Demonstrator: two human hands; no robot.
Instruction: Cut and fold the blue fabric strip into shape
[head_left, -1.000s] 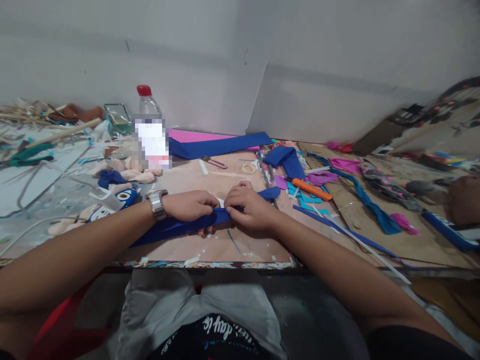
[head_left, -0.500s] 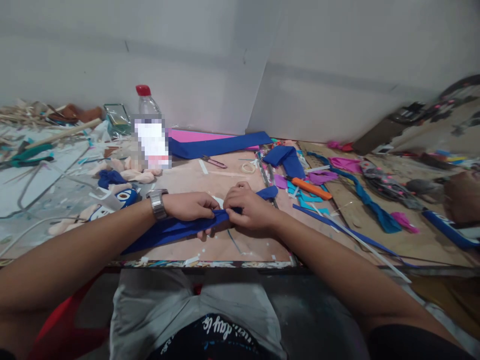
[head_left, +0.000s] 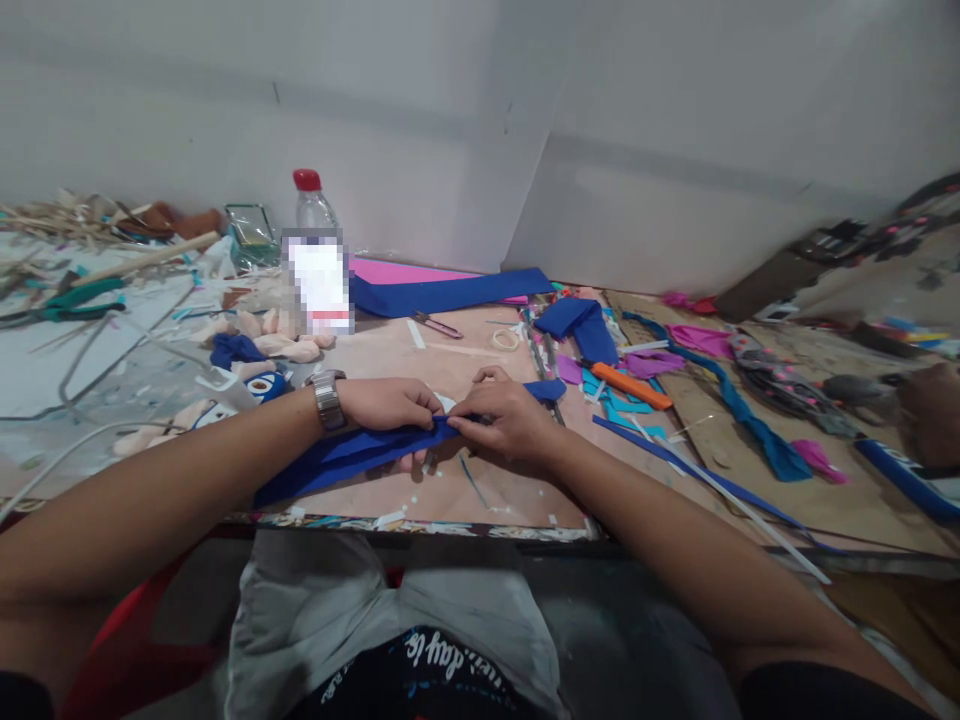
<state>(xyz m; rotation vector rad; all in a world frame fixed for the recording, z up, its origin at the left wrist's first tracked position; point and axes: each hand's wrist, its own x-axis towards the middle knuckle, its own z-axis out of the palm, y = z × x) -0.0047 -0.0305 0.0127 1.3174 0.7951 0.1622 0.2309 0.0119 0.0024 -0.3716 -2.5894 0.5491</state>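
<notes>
A long strip of blue crepe paper or cloth stretches across the table in front of me, its near end fanning out under my left forearm. My left hand, with a metal watch on the wrist, pinches the strip near its middle, thumb on top and fingers beneath. Close beside it, my right hand pinches the same strip between thumb and fingers. The strip's rounded far end comes out past my right hand. Something small and white shows between the hands; I cannot make out what it is.
Behind my hands stand a red-capped bottle and thread snips. An orange utility knife lies among paper scraps on the right. A blue glue gun with a white cord is at left, near green-handled pliers.
My right fingers have shifted slightly and stretched out flatter along the strip, still pinching it. My left hand keeps its hold. The whole view has moved a little.
</notes>
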